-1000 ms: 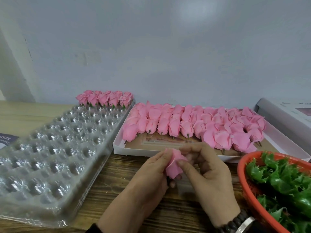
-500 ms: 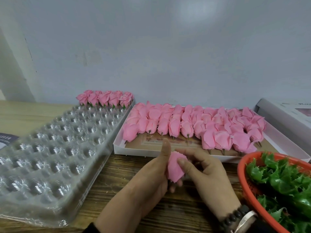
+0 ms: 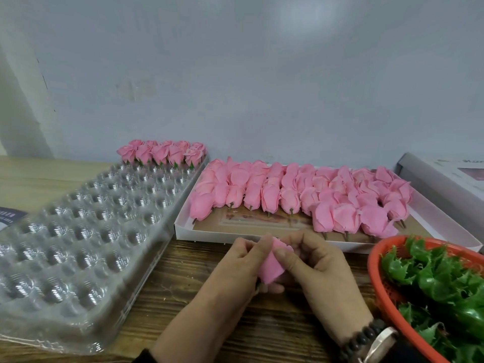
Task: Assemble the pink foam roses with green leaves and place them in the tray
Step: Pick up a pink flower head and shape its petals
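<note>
- While both hands pinch one pink rose above the near table, we judge we are shaping its petals.
- Left hand and right hand grip it.
- Next we likely need a leaf from the red basket, right.

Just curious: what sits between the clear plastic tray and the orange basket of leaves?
In the head view, the hands holding a pink rose over bare wooden table.

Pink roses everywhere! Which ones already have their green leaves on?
The finished roses standing upright in the far row of the clear plastic tray. Green shows under their heads; the roses lying in the white box show only bare stems.
</note>
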`<state>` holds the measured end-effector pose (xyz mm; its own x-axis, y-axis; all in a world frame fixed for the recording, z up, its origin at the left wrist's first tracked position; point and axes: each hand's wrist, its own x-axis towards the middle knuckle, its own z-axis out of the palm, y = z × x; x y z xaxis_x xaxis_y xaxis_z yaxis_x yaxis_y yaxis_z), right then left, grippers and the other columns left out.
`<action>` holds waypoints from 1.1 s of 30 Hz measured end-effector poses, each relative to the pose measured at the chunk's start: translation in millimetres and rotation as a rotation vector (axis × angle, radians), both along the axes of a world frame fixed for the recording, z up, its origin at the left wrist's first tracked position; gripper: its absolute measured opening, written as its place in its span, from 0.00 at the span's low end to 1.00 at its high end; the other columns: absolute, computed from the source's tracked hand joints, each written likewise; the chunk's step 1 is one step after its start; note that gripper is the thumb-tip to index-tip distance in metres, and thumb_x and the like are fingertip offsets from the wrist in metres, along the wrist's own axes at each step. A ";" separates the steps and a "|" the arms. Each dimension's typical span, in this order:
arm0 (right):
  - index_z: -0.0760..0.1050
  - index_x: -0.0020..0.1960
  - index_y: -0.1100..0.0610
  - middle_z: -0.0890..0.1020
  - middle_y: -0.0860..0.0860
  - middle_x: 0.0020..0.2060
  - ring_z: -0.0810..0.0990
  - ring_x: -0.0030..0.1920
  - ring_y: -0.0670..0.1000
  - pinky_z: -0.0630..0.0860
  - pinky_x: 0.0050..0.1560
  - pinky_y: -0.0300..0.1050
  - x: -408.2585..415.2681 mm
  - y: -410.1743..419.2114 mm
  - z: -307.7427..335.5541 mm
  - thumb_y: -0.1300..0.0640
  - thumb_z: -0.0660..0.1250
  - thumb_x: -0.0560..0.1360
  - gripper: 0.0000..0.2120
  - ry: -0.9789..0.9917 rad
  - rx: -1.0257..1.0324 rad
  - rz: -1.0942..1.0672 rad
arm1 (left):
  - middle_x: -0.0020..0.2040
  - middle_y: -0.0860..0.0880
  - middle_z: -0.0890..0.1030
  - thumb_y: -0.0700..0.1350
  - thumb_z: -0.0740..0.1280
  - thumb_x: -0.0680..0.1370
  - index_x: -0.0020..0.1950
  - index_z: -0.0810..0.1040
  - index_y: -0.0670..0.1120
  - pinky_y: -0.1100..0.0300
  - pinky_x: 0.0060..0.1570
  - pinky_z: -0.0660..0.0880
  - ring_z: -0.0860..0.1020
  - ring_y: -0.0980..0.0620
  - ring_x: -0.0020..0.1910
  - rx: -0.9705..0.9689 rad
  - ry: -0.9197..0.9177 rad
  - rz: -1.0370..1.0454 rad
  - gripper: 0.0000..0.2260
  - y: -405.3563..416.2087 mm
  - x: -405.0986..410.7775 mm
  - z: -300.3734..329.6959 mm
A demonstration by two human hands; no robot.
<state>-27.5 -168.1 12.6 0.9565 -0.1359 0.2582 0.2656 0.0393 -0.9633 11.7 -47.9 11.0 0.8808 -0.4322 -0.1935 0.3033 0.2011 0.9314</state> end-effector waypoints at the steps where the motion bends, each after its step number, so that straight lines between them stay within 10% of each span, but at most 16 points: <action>1: 0.79 0.43 0.64 0.81 0.62 0.34 0.79 0.32 0.50 0.77 0.32 0.38 -0.1 -0.1 -0.3 0.66 0.67 0.71 0.02 -0.007 -0.015 -0.007 | 0.51 0.42 0.82 0.57 0.68 0.64 0.57 0.70 0.38 0.57 0.36 0.78 0.82 0.48 0.44 0.012 -0.004 0.028 0.30 -0.4 -0.6 -0.4; 10: 0.78 0.39 0.61 0.79 0.52 0.28 0.75 0.31 0.47 0.73 0.35 0.38 -1.2 3.3 3.7 0.57 0.69 0.67 0.06 -0.029 -0.009 -0.073 | 0.30 0.43 0.72 0.53 0.71 0.63 0.32 0.66 0.45 0.61 0.23 0.70 0.73 0.49 0.30 0.024 -0.233 0.305 0.17 -6.0 -4.8 -0.3; 23: 0.78 0.41 0.62 0.80 0.51 0.27 0.76 0.29 0.43 0.73 0.32 0.32 2.1 -4.0 -0.4 0.62 0.67 0.72 0.03 0.044 0.096 -0.161 | 0.34 0.45 0.78 0.42 0.73 0.66 0.35 0.79 0.52 0.63 0.31 0.74 0.77 0.53 0.31 0.021 -0.295 0.080 0.05 1.2 -0.9 2.6; 29: 0.68 0.61 0.36 0.76 0.41 0.52 0.78 0.49 0.42 0.75 0.52 0.35 -3.3 -4.4 4.7 0.41 0.72 0.66 0.25 0.023 -0.238 -0.065 | 0.30 0.45 0.79 0.39 0.70 0.62 0.37 0.75 0.41 0.64 0.24 0.73 0.77 0.53 0.26 -0.119 -0.048 0.096 0.07 7.5 1.2 11.1; 33: 0.76 0.54 0.47 0.75 0.43 0.55 0.74 0.58 0.40 0.67 0.58 0.30 -3.5 -1.7 2.5 0.65 0.75 0.63 0.24 -0.152 -0.388 0.019 | 0.36 0.42 0.81 0.39 0.69 0.64 0.36 0.76 0.41 0.62 0.26 0.75 0.79 0.52 0.29 -0.120 0.012 0.087 0.04 12.4 4.5 13.8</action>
<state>-31.0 -169.9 15.1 0.9050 0.0166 0.4251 0.4085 -0.3132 -0.8574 16.2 -35.5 24.8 0.9139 -0.3749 -0.1558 0.2907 0.3365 0.8957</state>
